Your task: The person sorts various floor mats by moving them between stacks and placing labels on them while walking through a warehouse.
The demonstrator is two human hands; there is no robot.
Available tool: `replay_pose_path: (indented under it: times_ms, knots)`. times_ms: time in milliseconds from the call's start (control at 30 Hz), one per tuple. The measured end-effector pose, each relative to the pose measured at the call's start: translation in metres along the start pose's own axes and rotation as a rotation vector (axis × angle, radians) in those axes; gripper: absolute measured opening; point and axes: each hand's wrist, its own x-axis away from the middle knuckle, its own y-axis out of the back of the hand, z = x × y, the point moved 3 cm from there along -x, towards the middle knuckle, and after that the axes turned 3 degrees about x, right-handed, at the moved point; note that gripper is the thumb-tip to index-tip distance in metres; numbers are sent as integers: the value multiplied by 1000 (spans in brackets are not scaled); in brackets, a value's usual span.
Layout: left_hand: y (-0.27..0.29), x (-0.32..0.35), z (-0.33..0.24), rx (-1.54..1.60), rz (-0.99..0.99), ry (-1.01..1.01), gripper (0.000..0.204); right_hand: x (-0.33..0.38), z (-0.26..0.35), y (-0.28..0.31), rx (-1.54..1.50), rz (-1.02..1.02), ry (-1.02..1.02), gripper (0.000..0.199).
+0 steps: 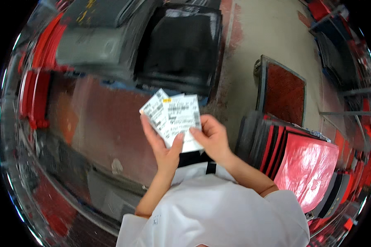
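Two white printed labels (pixel 181 113), overlapping in a fan, are held up in front of my body. My left hand (pixel 163 148) grips their lower left side, its thumb lying on the printed face. At the right edge, my right hand (pixel 212 138) pinches the front label with its thumb on top and its fingers curled behind. A small yellow patch shows near the top of the front label. The fingers behind the labels are partly hidden.
Stacked black sheets (pixel 179 45) stand ahead, beside grey sheets (pixel 90 47). A flat cart with a reddish deck (pixel 283 92) is at the right. Nearer right lies a pile topped by a shiny red sheet (pixel 307 168). Red stacked pieces (pixel 35 99) are at the far left.
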Motion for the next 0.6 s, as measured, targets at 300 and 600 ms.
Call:
replay_pose_path:
  times_ms: [300, 600]
  knots:
    - [114, 18, 140, 174, -346, 1104, 26, -76, -203, 96, 561, -181, -299, 26]
    - [154, -36, 171, -12, -539, 1263, 23, -141, -277, 177, 825, -619, -886, 66]
